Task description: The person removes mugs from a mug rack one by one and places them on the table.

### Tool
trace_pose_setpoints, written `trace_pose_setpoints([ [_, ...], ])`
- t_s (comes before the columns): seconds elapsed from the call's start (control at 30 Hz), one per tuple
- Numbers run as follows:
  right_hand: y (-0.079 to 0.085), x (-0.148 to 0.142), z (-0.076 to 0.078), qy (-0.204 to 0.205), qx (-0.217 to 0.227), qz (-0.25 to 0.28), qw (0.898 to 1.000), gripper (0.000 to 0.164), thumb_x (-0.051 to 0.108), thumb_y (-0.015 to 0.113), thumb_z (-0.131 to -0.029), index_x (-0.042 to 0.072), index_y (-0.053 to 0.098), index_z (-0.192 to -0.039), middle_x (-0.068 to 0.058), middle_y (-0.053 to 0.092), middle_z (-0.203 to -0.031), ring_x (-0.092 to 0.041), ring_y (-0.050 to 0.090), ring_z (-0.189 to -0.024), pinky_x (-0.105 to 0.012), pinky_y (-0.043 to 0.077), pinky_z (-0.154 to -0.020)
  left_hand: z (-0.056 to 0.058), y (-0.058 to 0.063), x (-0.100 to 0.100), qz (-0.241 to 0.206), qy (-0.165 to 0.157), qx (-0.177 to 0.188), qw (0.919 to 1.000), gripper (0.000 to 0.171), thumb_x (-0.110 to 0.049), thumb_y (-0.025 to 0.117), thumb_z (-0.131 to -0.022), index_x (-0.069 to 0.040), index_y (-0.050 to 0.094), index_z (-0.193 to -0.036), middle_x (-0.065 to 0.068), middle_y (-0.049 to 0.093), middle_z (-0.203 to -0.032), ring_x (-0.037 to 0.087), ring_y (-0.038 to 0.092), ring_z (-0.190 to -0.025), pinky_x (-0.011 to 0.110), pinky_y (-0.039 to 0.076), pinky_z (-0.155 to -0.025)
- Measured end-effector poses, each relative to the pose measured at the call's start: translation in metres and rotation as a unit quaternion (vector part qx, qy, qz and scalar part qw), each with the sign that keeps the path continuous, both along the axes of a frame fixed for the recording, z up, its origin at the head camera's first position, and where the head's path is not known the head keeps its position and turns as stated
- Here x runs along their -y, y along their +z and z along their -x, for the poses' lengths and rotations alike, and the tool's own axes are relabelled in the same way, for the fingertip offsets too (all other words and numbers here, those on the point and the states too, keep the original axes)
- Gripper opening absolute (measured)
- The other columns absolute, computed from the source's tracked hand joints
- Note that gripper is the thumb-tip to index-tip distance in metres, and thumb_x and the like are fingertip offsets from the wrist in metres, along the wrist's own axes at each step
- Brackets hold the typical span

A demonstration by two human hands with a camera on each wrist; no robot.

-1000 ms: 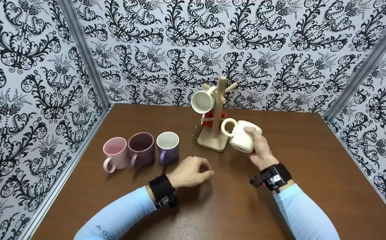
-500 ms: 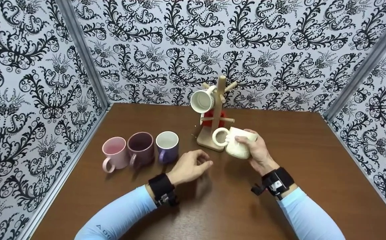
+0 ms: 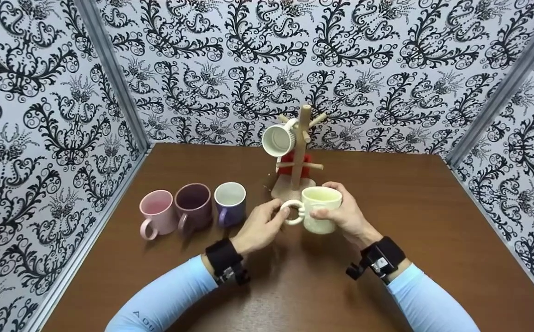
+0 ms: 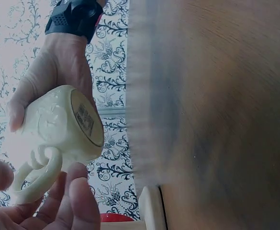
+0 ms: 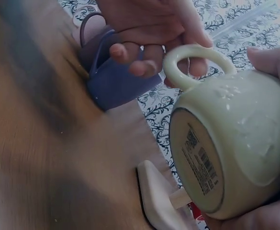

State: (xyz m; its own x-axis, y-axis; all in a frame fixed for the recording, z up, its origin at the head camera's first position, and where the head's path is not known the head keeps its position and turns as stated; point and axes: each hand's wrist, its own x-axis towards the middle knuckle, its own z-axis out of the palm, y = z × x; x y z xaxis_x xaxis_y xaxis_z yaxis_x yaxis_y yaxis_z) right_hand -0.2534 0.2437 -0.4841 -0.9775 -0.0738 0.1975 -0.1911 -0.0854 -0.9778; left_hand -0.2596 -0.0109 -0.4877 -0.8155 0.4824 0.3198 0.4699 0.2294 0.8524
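The person's right hand has its fingers wrapped round the body of a cream mug, mouth up and lifted clear of the surface, around its middle. A printed label shows on the mug's underside. The left hand is at the handle, thumb and fingers narrow about its loop; from here I can't tell whether they actually pinch it.

Just beyond the cream mug, nearer the surface's back edge, stands a wooden mug rack. A white mug hangs high on its left side, mouth facing the person, and something red shows behind the post lower down.

Toward the surface's left edge, a pink mug, a plum mug and a purple mug stand upright in a row, handles toward the person.
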Motion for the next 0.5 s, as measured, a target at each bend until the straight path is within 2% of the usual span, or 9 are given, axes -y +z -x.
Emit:
trace_pose_setpoints([
  [0.13, -0.002, -0.001, 0.000, 0.026, -0.038, -0.037, 0.998, 0.079, -0.009, 0.088, -0.067, -0.004, 0.047, -0.135, -0.018, 0.065, -0.116, -0.028, 0.068, -0.100, -0.036, 0.060, -0.085, -0.003, 0.002, -0.001, -0.030, -0.023, 0.030, 0.9988, 0.025, -0.020, 0.054, -0.111, -0.002, 0.068, -0.103, 0.011, 0.068, -0.085, 0.038, 0.069, -0.067, 0.026, 0.053, -0.058],
  [0.3, -0.005, -0.007, 0.004, 0.057, -0.094, -0.101, 0.989, 0.082, -0.005, 0.091, -0.066, -0.008, 0.047, -0.136, -0.020, 0.065, -0.119, -0.029, 0.069, -0.103, -0.035, 0.059, -0.090, -0.007, 0.006, -0.001, -0.040, -0.076, 0.097, 0.9916, 0.035, -0.022, 0.051, -0.113, 0.007, 0.062, -0.096, 0.008, 0.058, -0.079, 0.022, 0.061, -0.052, 0.027, 0.050, -0.050],
  [0.4, -0.007, -0.008, 0.005, 0.090, -0.106, -0.108, 0.984, 0.086, -0.004, 0.093, -0.065, -0.007, 0.046, -0.137, -0.021, 0.064, -0.122, -0.030, 0.068, -0.107, -0.035, 0.057, -0.094, -0.008, 0.009, 0.002, -0.023, -0.122, 0.168, 0.9779, 0.044, -0.027, 0.046, -0.114, 0.009, 0.058, -0.092, 0.003, 0.053, -0.073, 0.013, 0.056, -0.047, 0.028, 0.046, -0.045],
  [0.5, -0.008, -0.007, 0.004, 0.124, -0.119, -0.112, 0.979, 0.087, -0.003, 0.095, -0.064, -0.006, 0.048, -0.137, -0.021, 0.064, -0.124, -0.031, 0.067, -0.110, -0.036, 0.056, -0.096, -0.009, 0.012, 0.006, 0.006, -0.172, 0.250, 0.9528, 0.050, -0.036, 0.043, -0.114, 0.003, 0.056, -0.085, 0.001, 0.049, -0.069, 0.012, 0.053, -0.045, 0.028, 0.046, -0.040],
])
